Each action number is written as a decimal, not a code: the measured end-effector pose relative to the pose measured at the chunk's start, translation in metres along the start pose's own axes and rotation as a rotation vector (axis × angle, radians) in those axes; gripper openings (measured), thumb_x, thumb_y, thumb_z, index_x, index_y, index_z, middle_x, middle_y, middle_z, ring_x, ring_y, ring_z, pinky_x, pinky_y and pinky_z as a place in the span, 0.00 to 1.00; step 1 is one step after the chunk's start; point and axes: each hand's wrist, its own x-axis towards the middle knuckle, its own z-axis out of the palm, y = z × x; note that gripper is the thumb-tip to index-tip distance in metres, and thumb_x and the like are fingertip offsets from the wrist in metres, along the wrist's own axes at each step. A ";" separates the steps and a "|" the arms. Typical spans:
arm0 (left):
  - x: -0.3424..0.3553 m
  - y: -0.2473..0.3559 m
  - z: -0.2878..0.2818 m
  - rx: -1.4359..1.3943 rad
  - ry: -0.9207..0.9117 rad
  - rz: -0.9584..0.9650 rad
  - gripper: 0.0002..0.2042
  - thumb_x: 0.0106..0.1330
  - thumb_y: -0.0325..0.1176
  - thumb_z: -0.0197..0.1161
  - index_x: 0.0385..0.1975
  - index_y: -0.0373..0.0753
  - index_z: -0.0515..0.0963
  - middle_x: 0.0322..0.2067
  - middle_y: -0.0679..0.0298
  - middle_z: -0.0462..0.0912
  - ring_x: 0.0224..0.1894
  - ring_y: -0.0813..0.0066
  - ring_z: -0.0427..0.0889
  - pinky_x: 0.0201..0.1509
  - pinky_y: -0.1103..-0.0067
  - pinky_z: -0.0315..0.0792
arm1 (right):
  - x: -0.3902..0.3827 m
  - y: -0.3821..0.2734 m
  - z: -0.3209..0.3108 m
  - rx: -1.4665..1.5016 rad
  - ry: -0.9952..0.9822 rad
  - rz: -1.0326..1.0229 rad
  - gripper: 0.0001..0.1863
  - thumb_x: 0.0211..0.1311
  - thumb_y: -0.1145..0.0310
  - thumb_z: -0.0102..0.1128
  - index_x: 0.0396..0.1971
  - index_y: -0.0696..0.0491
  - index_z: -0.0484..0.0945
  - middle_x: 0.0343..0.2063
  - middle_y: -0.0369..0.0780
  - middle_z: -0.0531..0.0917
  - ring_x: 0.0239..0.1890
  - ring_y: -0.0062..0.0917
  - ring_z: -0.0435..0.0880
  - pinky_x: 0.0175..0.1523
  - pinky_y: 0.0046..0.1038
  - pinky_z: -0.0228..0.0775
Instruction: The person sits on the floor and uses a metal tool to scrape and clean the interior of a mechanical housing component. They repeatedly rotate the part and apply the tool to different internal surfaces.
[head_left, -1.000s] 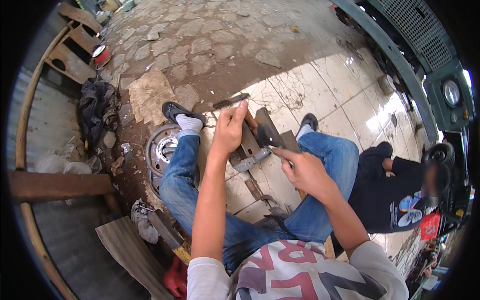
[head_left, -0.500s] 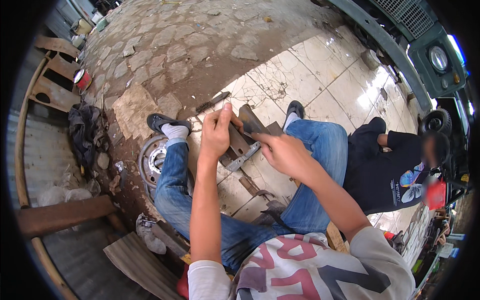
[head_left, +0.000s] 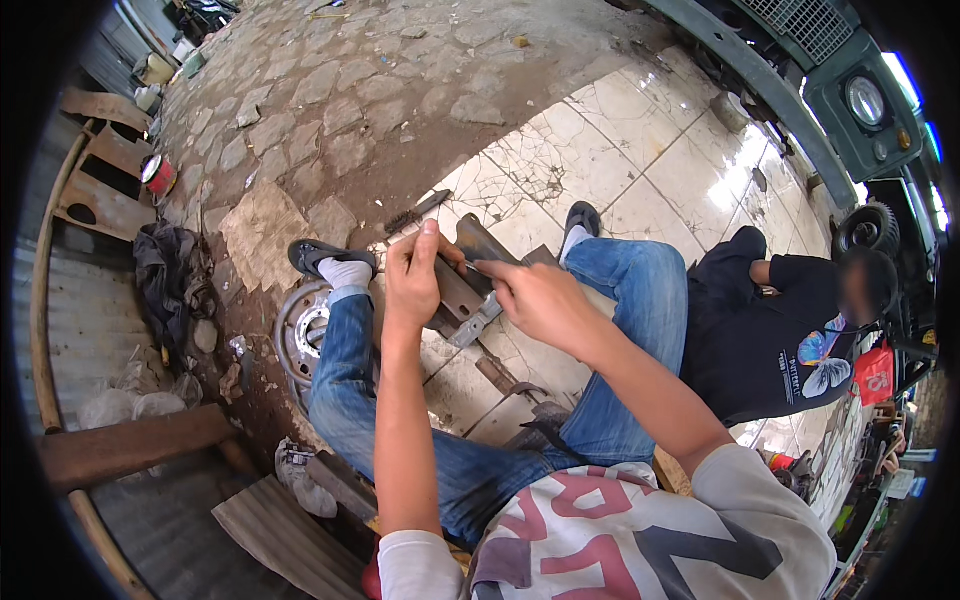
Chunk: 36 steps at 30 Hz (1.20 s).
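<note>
My left hand (head_left: 412,285), thumb up and fingers curled in, is at the near-left side of a brown metal channel piece (head_left: 460,297) between my knees. From the right, my right hand (head_left: 548,305) comes close to it with the index finger pointing along something thin and dark; its other fingers are folded under. What either hand grips is mostly hidden. A grey metal piece (head_left: 480,322) lies across the channel's near end. Just beyond the hands stands a rusty, rounded metal part (head_left: 478,237). A black-bristled brush (head_left: 418,212) lies on the floor past my left hand.
A wheel rim (head_left: 297,335) rests beside my left foot. At right, a person in a dark shirt (head_left: 780,345) sits close to my knee, below a green vehicle front (head_left: 868,115). Flat cardboard (head_left: 268,237) and a red can (head_left: 158,175) lie to the left.
My right hand has moved left, closer to my left hand. The left hand has shifted slightly left and down, and the whole view has tilted a little.
</note>
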 end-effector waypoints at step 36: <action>0.018 0.000 -0.007 -0.028 0.047 -0.053 0.32 0.76 0.51 0.44 0.19 0.29 0.78 0.15 0.59 0.79 0.22 0.74 0.77 0.30 0.77 0.70 | -0.045 0.001 -0.001 0.134 -0.096 0.218 0.20 0.67 0.70 0.50 0.58 0.48 0.75 0.20 0.53 0.81 0.25 0.48 0.83 0.32 0.47 0.73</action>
